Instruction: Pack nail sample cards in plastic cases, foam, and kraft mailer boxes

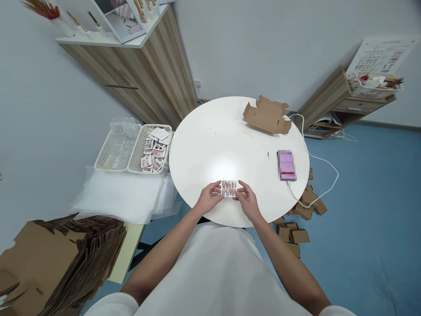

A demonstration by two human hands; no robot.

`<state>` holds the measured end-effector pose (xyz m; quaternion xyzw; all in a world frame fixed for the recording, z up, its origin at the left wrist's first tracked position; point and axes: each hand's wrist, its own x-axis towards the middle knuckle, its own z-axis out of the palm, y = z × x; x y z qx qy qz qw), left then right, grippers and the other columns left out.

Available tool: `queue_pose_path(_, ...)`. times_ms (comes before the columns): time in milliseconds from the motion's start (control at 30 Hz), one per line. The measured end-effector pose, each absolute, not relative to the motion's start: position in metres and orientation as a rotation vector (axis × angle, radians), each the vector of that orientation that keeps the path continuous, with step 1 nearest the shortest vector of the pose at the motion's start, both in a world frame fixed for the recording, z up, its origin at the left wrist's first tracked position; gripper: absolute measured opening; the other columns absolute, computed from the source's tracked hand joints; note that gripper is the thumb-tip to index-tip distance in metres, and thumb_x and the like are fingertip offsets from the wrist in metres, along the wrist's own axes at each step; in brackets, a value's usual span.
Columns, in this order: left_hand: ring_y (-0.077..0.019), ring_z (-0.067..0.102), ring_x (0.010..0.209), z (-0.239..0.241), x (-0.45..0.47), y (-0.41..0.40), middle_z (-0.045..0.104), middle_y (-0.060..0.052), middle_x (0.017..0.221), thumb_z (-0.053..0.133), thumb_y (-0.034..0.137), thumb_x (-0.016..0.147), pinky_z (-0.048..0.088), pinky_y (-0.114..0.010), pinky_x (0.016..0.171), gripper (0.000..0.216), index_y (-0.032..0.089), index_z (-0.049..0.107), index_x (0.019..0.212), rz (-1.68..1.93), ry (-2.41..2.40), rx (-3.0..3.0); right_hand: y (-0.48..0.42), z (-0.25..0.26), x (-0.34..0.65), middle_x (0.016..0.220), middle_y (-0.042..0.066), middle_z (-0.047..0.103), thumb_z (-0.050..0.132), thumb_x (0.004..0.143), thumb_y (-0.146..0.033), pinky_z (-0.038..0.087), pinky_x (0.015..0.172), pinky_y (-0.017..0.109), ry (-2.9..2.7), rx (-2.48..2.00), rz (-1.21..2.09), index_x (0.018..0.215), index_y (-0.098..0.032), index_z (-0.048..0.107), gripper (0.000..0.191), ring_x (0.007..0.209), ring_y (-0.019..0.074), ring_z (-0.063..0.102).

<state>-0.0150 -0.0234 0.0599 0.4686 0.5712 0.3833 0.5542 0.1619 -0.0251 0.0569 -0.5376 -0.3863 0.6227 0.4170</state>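
Note:
Between my two hands is a small set of press-on nails (229, 188), lined up in two rows on a white backing. My left hand (211, 196) grips its left edge with thumb and fingers. At the right edge, my right hand (246, 197) holds it the same way. The set is over the near part of the round white table (197, 153). Toward the far right of the table lies an unfolded brown cardboard box (268, 115). A phone with a blurred pinkish screen (287, 165) rests nearer on the right, with a white cable plugged in.
Left of the table stand a white basket of nail sets (149, 170) and another basket (101, 151) with clear plastic trays. Nearby are clear plastic sheets (115, 195) and stacked flat cardboard (49, 259). Small brown boxes (300, 236) lie on the blue floor. The cable (324, 159) loops off the table.

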Motion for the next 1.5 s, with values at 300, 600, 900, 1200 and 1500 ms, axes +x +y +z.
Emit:
queue_pose_path(300, -0.0138, 0.051, 0.079, 0.051, -0.079, -0.011, 0.053, -0.004, 0.094, 0.059, 0.019, 0.067, 0.045, -0.03, 0.071, 0.056, 0.026, 0.045, 0.121, 0.814, 1.436, 1.432, 0.006, 0.042, 0.121, 0.089, 0.001, 0.055, 0.058, 0.067, -0.024, 0.048, 0.069, 0.032, -1.46, -1.326, 1.565, 0.123, -0.025, 0.041, 0.058, 0.069, 0.0111, 0.055)
queue_pose_path(600, -0.011, 0.048, 0.069, 0.016, -0.169, 0.019, 0.05, -0.003, 0.089, 0.053, 0.012, 0.065, 0.044, -0.026, 0.067, 0.059, 0.023, 0.043, 0.123, 0.751, 1.557, 1.392, 0.046, 0.012, 0.02, 0.09, 0.002, 0.053, 0.055, 0.066, -0.018, 0.046, 0.064, 0.029, -1.68, -1.403, 1.432, 0.119, -0.023, 0.043, 0.054, 0.066, 0.0102, 0.051)
queue_pose_path(900, -0.0149, 0.051, 0.07, -0.008, -0.21, 0.049, 0.047, -0.006, 0.092, 0.048, 0.007, 0.061, 0.042, -0.029, 0.071, 0.063, 0.016, 0.041, 0.123, 0.467, 1.651, 1.469, 0.069, -0.024, -0.045, 0.087, 0.0, 0.051, 0.051, 0.063, -0.011, 0.045, 0.067, 0.03, -1.695, -1.654, 1.389, 0.117, -0.021, 0.044, 0.055, 0.06, 0.009, 0.046)
queue_pose_path(1200, -0.022, 0.049, 0.095, -0.007, -0.209, 0.046, 0.041, -0.012, 0.109, 0.048, 0.011, 0.064, 0.041, -0.03, 0.078, 0.074, 0.013, 0.023, 0.133, 0.324, 1.681, 1.514, 0.061, -0.018, -0.056, 0.093, 0.004, 0.052, 0.05, 0.063, -0.01, 0.046, 0.073, 0.033, -1.72, -1.791, 1.234, 0.117, -0.02, 0.045, 0.055, 0.074, 0.0142, 0.052)
queue_pose_path(1500, -0.0204, 0.046, 0.106, -0.016, -0.205, 0.04, 0.041, -0.012, 0.122, 0.048, 0.008, 0.064, 0.043, -0.031, 0.085, 0.069, 0.016, 0.03, 0.13, 0.629, 1.627, 1.19, 0.049, -0.008, -0.066, 0.112, 0.007, 0.053, 0.051, 0.062, -0.012, 0.045, 0.083, 0.031, -1.129, -1.74, 1.535, 0.117, -0.021, 0.043, 0.057, 0.098, 0.0158, 0.053)
